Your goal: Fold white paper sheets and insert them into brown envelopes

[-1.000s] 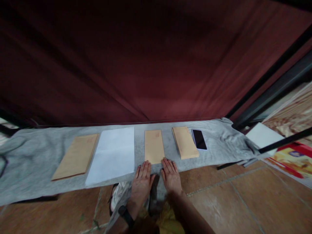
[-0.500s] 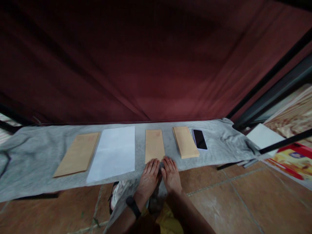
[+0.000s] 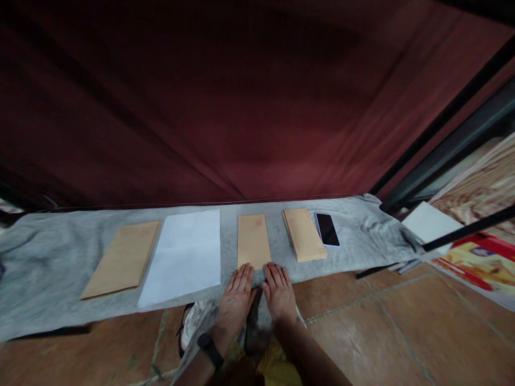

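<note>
A small brown paper envelope (image 3: 254,241) lies flat on a grey cloth. My left hand (image 3: 238,295) rests palm down at its lower left corner, fingers stretched out. At the lower right corner lies my right hand (image 3: 279,292), also flat, its fingertips touching the paper's edge. A gap separates the two hands. To the right sits a stack of similar small envelopes (image 3: 304,234). On the left are a white paper sheet or stack (image 3: 185,254) and a pile of larger brown envelopes (image 3: 123,260).
A phone (image 3: 328,229) with a dark screen lies right of the small stack. The grey cloth (image 3: 362,236) covers a narrow bench. Behind hangs a dark red fabric (image 3: 257,134). Black metal bars (image 3: 438,139) and a red-and-yellow box (image 3: 478,262) are at the right.
My hands have spread apart, the left one shifting leftward along the envelope's near edge. The view has moved slightly. The stacks and phone stay in place on the cloth.
</note>
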Demonstrator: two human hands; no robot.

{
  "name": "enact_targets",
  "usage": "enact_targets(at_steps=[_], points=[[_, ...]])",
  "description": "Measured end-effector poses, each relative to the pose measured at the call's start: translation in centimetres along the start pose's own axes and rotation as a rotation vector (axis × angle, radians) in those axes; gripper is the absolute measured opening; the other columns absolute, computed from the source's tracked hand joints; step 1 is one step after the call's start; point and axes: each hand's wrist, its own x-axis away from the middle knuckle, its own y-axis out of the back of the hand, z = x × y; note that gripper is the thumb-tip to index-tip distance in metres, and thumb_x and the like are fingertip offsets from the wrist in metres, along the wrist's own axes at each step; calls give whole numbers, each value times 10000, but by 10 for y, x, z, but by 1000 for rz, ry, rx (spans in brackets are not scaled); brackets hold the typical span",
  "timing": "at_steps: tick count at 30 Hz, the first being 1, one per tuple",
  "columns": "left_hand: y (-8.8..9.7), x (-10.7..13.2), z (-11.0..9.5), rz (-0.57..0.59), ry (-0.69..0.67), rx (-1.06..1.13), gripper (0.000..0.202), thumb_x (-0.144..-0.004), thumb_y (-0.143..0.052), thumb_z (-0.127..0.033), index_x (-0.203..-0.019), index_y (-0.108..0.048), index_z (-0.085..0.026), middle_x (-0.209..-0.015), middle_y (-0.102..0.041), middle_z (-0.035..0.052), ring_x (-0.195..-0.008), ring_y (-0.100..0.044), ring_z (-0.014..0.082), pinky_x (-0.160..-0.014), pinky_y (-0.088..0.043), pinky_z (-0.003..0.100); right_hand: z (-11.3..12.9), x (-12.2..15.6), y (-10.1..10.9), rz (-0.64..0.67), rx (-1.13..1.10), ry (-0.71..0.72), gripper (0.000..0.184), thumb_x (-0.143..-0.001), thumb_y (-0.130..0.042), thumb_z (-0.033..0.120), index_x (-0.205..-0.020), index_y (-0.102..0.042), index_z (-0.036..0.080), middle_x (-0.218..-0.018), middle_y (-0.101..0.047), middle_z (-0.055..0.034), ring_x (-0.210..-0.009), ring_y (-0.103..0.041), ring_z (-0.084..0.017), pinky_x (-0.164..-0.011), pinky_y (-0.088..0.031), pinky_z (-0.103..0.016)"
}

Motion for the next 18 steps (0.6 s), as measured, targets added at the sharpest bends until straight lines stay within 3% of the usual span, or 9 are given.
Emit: enact_targets(at_steps=[5,10,18], points=[[2,8,6,-28,44,-34,512,-999,-436,-323,-1449,-473,-83,-1480,-547,168,-1410,-468,274,-1166,-391,484,-3,-1,3,-33,-13,-6,448,-1039,-419,279,-1473,-494,196,-1433,-594,-87,-1367,-485,-250,-1211,-284,-490],[3,2,-5,-44,92,-21,534,-999,-445,-382,-1455,-468,-106,-1448,-558,197,-1374,-498,310,-1149,-394,519,-3,-2,1,-16,0,-8,443,-1033,-422,270,-1461,-505,191,-1408,-606,-102,-1364,-479,-258,-1203,-284,-510],[5,-12,-17,21,50,-19,532,-968,-444,-248,-1498,-413,-207,-1409,-564,144,-1337,-510,300,-1120,-406,519,-3,-9,5,-3,-14,-5,424,-1034,-445,323,-1441,-533,247,-1334,-627,-103,-1284,-520,-263,-1204,-255,-545]])
